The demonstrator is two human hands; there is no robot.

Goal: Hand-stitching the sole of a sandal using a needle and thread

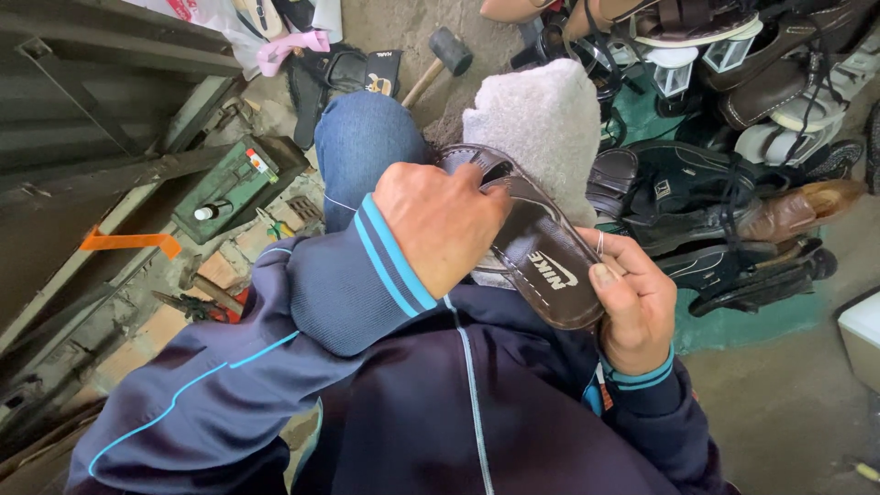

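At frame centre, the left hand (440, 234) pinched the brown sandal (536, 243) near its strap; the right hand (637, 307) cupped its heel edge. It looked light, flexible, best gripped by the edges.

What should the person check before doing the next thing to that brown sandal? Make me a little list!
1. Sandal steady on the lap: ok, it lies across the knee by the grey cloth.
2. Right hand gripping the heel end: ok, thumb on the sole's edge.
3. Left hand on the strap area: ok, fingers pressed near the strap.
4. Strap's condition under the left hand: cannot tell, it is covered.
5. Mallet close by: ok, it lies on the ground past the knee.
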